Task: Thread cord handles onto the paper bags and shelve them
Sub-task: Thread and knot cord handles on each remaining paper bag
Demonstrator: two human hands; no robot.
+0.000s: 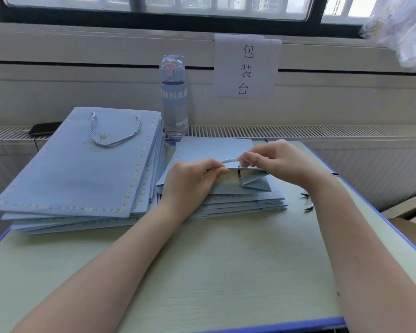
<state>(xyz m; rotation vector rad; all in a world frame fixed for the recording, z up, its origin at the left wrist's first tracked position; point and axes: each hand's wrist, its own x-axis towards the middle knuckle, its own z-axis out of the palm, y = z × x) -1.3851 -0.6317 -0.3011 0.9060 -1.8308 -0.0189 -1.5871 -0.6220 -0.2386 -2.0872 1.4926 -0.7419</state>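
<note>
A stack of flat light-blue paper bags lies in the middle of the table. The top bag has its near edge folded up. My left hand pinches that folded edge at its left. My right hand pinches a pale blue cord that arches between both hands over the edge. To the left lies a second stack of bags; its top bag carries a threaded cord handle. Loose cord ends lie by my right forearm.
A clear water bottle stands at the back between the stacks. A dark phone rests on the radiator ledge at the left. A paper sign hangs on the wall. The table's blue edge runs down the right side.
</note>
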